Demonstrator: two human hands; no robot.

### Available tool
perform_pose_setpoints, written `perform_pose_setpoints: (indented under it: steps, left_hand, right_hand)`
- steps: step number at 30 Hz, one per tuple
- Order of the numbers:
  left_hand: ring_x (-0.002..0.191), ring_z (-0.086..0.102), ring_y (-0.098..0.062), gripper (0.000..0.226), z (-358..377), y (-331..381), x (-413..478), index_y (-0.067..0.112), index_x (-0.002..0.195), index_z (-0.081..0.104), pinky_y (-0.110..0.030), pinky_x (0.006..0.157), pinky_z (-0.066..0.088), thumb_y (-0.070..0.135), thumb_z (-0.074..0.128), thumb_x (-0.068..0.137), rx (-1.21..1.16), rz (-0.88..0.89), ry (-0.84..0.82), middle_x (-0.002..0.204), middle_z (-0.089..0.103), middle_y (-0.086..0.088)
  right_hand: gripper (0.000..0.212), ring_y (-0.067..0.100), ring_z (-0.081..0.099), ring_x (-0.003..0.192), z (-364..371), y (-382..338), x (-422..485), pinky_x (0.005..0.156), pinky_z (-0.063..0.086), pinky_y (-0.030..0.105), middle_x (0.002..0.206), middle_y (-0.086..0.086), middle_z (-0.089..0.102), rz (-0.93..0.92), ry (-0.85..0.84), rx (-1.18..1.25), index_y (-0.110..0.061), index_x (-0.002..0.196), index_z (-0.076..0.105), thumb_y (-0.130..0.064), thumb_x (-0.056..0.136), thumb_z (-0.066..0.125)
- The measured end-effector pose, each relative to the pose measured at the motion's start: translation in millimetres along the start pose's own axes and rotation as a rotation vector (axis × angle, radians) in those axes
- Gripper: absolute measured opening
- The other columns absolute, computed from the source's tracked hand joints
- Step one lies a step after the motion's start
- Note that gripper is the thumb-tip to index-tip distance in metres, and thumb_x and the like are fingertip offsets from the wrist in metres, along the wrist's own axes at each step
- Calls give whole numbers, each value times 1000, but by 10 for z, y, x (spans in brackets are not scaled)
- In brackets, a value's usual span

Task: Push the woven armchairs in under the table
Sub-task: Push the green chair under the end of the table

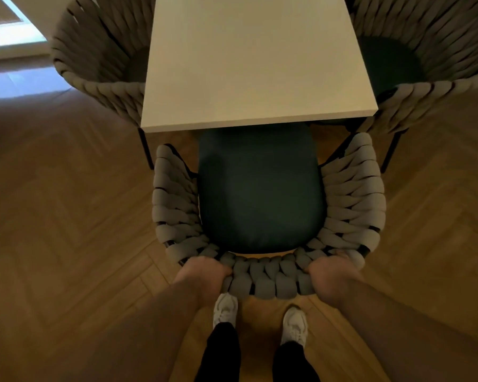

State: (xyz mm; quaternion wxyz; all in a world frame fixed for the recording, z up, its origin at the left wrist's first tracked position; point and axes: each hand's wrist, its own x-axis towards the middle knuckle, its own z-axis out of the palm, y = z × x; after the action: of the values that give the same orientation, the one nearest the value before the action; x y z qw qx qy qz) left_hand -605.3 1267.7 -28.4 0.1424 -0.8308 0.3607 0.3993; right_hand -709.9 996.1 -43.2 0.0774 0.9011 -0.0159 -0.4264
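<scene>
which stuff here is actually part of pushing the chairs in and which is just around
Part of the job:
near armchair, gripped at its back rim by left hand and right hand
left armchair
right armchair
white table

Just around:
wooden floor
white shoes

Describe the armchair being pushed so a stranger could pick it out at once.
Find the white table. Three woven armchairs surround it; this armchair stands at its near end. Unlike the two at the sides, both hands hold its back: left hand, right hand.
</scene>
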Motion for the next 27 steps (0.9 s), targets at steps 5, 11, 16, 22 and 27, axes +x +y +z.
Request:
perform_pose_setpoints:
  steps: [5, 11, 16, 22, 27]
  left_hand:
    - [116, 61, -23, 43, 60, 15, -14, 37, 140, 56, -43, 100, 51, 19, 53, 101, -25, -18, -7, 126, 65, 0]
    - [115, 61, -22, 41, 77, -54, -15, 39, 138, 57, -40, 97, 50, 23, 54, 100, -35, 22, 18, 123, 66, 2]
    - [117, 60, -21, 43, 70, -147, 14, 39, 141, 55, -41, 101, 50, 22, 52, 101, -13, 50, 5, 127, 65, 3]
    - [122, 58, -21, 47, 15, -312, -11, 40, 143, 53, -38, 102, 49, 19, 49, 101, 14, 38, -16, 133, 63, 4]
    - [113, 61, -21, 44, -16, -326, -26, 37, 137, 58, -40, 96, 52, 17, 51, 99, 5, 28, -19, 123, 66, 4]
  right_hand:
    - [33, 25, 59, 123, 28, -32, -2, 113, 36, 43, 131, 2, 67, -1, -13, -17, -27, 124, 68, -22, 104, 43]
    - [31, 25, 59, 125, -37, -40, 25, 114, 35, 42, 132, 2, 67, -3, -12, -45, -25, 125, 67, -22, 104, 45]
    - [36, 29, 52, 135, -31, -105, 63, 119, 31, 45, 145, 8, 60, 35, -40, -70, -20, 136, 61, -25, 107, 40]
    - [38, 31, 48, 139, -152, -268, 31, 122, 28, 45, 149, 12, 56, 10, 0, -94, -16, 140, 57, -20, 109, 36]
    - [31, 27, 57, 123, -144, -280, 48, 110, 37, 40, 132, 8, 66, 27, 17, -40, -19, 124, 66, -16, 106, 40]
